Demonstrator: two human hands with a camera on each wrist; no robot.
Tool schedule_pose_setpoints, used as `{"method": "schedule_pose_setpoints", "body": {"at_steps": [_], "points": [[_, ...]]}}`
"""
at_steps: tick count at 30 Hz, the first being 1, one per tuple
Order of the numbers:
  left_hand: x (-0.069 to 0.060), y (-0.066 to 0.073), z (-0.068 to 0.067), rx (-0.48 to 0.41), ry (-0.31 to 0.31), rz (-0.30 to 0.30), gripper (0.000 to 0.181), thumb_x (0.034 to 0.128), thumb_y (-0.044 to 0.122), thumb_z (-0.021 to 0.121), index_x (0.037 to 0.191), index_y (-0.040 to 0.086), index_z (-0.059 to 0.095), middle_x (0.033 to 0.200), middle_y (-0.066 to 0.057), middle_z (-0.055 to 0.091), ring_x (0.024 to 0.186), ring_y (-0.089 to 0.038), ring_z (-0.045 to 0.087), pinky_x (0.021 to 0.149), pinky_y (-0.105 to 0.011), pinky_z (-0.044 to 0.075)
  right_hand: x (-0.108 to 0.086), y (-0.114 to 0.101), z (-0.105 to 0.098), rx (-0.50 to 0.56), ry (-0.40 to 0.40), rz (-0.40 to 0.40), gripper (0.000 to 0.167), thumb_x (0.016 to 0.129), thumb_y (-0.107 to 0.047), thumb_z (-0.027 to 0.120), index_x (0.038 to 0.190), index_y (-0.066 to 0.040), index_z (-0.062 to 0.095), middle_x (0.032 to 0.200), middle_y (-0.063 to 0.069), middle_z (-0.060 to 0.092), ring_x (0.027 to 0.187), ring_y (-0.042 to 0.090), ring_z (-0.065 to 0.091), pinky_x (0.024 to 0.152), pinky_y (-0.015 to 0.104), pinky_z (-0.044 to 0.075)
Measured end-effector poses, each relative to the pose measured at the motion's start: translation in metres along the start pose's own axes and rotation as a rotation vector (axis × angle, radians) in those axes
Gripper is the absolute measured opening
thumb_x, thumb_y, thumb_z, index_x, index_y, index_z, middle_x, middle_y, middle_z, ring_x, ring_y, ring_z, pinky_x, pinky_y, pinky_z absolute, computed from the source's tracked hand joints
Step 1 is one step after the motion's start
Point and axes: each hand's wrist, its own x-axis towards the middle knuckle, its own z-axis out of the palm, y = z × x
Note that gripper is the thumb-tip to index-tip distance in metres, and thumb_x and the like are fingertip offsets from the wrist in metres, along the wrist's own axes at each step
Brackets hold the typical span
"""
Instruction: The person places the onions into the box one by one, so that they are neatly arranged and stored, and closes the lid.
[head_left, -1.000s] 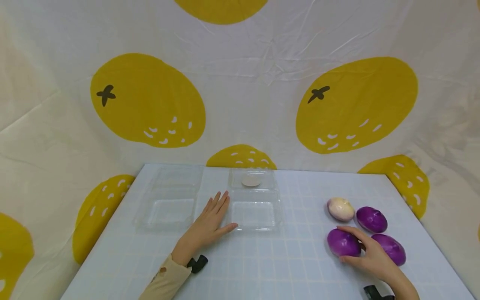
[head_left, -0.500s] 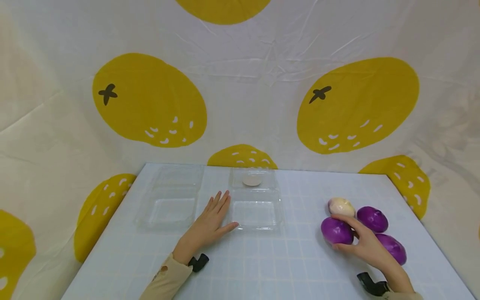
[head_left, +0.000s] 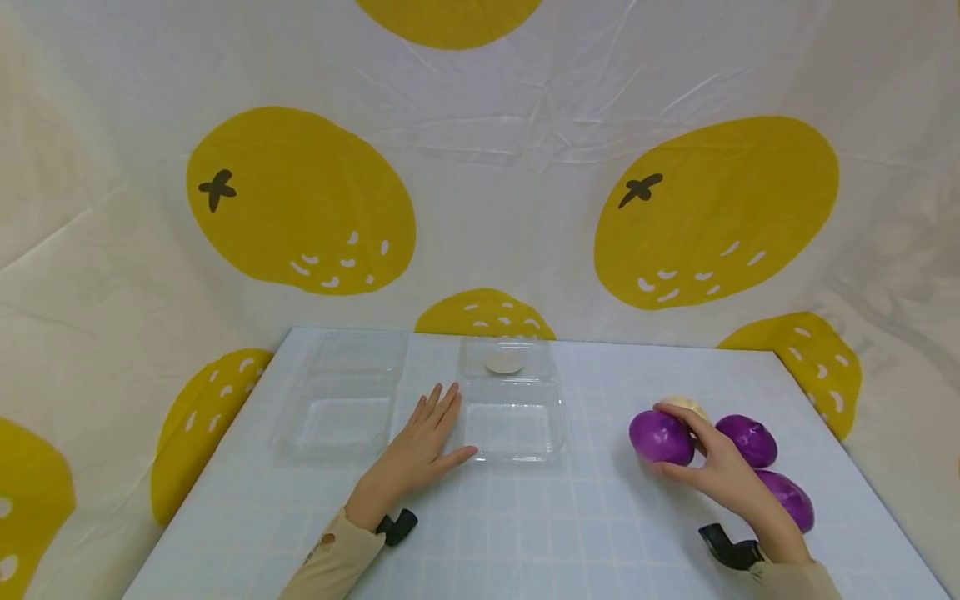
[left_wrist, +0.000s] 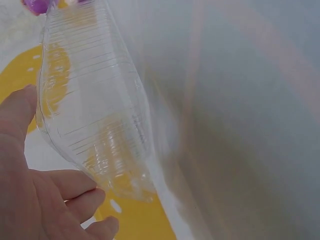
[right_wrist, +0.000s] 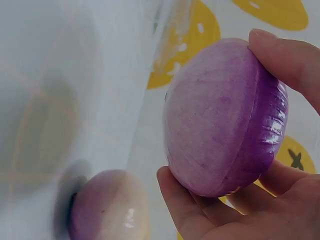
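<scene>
My right hand (head_left: 723, 475) grips a glossy purple onion (head_left: 662, 437) between thumb and fingers, raised above the table; the right wrist view shows the same onion (right_wrist: 225, 117) large in the right hand (right_wrist: 285, 200). Behind it, partly hidden, a pale cream onion (head_left: 686, 407) lies on the table. My left hand (head_left: 411, 457), fingers straight, lies beside the left edge of a clear plastic box (head_left: 510, 429) with its lid folded back. In the left wrist view the left hand (left_wrist: 45, 195) has its fingertips at the clear box's wall (left_wrist: 90, 95).
A second clear open box (head_left: 341, 425) stands left of my left hand. Two more purple onions (head_left: 747, 441) (head_left: 786, 498) lie right of the right hand. A round pale disc (head_left: 504, 361) shows at the lid of the middle box. A cloth with yellow fruit prints hangs behind the table.
The right hand has moved up and left with the purple onion, which now covers part of the cream one. The left hand has stayed beside the box.
</scene>
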Motion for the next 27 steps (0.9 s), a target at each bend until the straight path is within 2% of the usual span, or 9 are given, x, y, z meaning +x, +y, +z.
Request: {"method": "schedule_pose_setpoints", "body": {"at_steps": [2,7,8,10,12,17,22,27], "points": [[0.0,0.0,0.0,0.002,0.004,0.004,0.091,0.0981,0.065,0.04,0.157,0.0,0.015,0.166,-0.012,0.007,0.151,-0.036,0.005,0.122,-0.048,0.005,0.003,-0.003,0.0,0.006,0.003,-0.006,0.079,0.081,-0.02,0.083,0.149,-0.015,0.042,0.149,0.015,0.043,0.13,0.041,0.045,0.1,0.034,0.047],[0.0,0.0,0.001,0.0,0.01,0.009,0.091,0.0979,0.065,0.04,0.157,0.0,0.016,0.166,-0.011,0.007,0.151,-0.035,0.005,0.122,-0.049,0.006,0.011,-0.012,0.002,0.026,0.016,-0.013,0.078,0.084,-0.019,0.081,0.15,-0.013,0.04,0.148,0.017,0.043,0.128,0.043,0.046,0.096,0.043,0.052],[0.0,0.0,0.001,0.001,0.013,0.012,0.091,0.0979,0.065,0.041,0.157,-0.001,0.017,0.166,-0.011,0.007,0.151,-0.036,0.006,0.122,-0.049,0.007,0.012,-0.014,0.002,0.035,0.018,-0.014,0.078,0.084,-0.019,0.081,0.15,-0.013,0.04,0.148,0.018,0.043,0.128,0.044,0.046,0.096,0.045,0.051],[0.0,0.0,0.002,0.0,0.018,0.017,0.091,0.098,0.064,0.041,0.157,-0.001,0.017,0.166,-0.012,0.008,0.151,-0.036,0.006,0.122,-0.049,0.007,0.016,-0.018,0.003,0.056,0.016,-0.011,0.077,0.085,-0.019,0.08,0.15,-0.012,0.039,0.149,0.019,0.041,0.129,0.047,0.044,0.096,0.058,0.048],[0.001,0.0,0.002,-0.001,0.023,0.019,0.091,0.098,0.064,0.042,0.156,-0.001,0.017,0.166,-0.012,0.008,0.151,-0.037,0.006,0.122,-0.049,0.007,0.02,-0.021,0.005,0.075,0.014,-0.011,0.078,0.085,-0.02,0.079,0.151,-0.011,0.038,0.15,0.021,0.039,0.13,0.049,0.042,0.096,0.066,0.044],[0.001,-0.001,0.002,0.009,0.023,0.015,0.091,0.0978,0.066,0.039,0.157,0.0,0.017,0.166,-0.012,0.009,0.151,-0.036,0.006,0.122,-0.048,0.006,0.031,-0.031,0.008,0.088,0.024,-0.045,0.077,0.086,-0.018,0.078,0.151,-0.012,0.038,0.151,0.02,0.04,0.131,0.047,0.043,0.096,0.064,0.044],[0.001,-0.001,0.002,0.014,0.018,0.018,0.092,0.098,0.066,0.038,0.156,-0.001,0.016,0.166,-0.012,0.008,0.151,-0.036,0.006,0.122,-0.048,0.007,0.04,-0.045,0.01,0.085,0.045,-0.041,0.078,0.085,-0.019,0.079,0.151,-0.015,0.038,0.152,0.018,0.04,0.133,0.045,0.042,0.097,0.062,0.045],[0.001,0.0,0.001,0.019,0.013,0.02,0.09,0.0986,0.064,0.039,0.156,-0.001,0.016,0.166,-0.012,0.008,0.151,-0.034,0.005,0.122,-0.048,0.007,0.05,-0.055,0.015,0.12,0.056,-0.064,0.079,0.085,-0.017,0.079,0.151,-0.012,0.037,0.151,0.018,0.04,0.133,0.043,0.043,0.1,0.06,0.044]]}}
